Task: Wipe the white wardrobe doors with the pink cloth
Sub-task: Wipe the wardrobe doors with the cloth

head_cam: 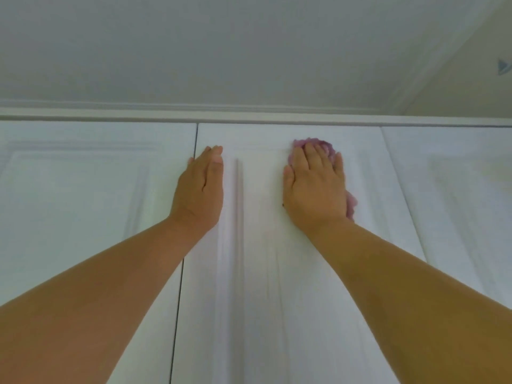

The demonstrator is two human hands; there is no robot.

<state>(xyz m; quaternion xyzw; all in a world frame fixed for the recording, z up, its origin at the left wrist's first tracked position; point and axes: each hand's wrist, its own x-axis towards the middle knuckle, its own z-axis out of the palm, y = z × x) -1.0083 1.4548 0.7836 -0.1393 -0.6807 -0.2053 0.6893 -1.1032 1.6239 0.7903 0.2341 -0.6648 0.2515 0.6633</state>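
**Inspector:** State the condition of the pink cloth [327,146].

**Assistant:** Bunched and fluffy in texture, pale pink to mauve. Most of it is hidden under the right hand [315,187]. It shows above the fingertips and again in a small fold at the right edge of the palm. It lies against the middle wardrobe door [266,273], upper centre-right of the frame, just below the door's top edge.

**Inspector:** The hands?

**Assistant:** Right hand flat, fingers straight and close together, pressing the cloth onto the door. Left hand [201,187] also flat, fingers straight and together, resting bare on the same door at its left edge, beside the seam. It holds nothing. Both forearms reach up from the lower corners of the frame.

**Inspector:** Surface and room?

**Assistant:** White panelled doors with raised moulding. The left door [83,203] fills centre left, the right door [465,203] centre right. A white cornice [249,116] runs across above them. The ceiling [221,45] is grey-white; a cream wall [476,87] occupies the upper right corner.
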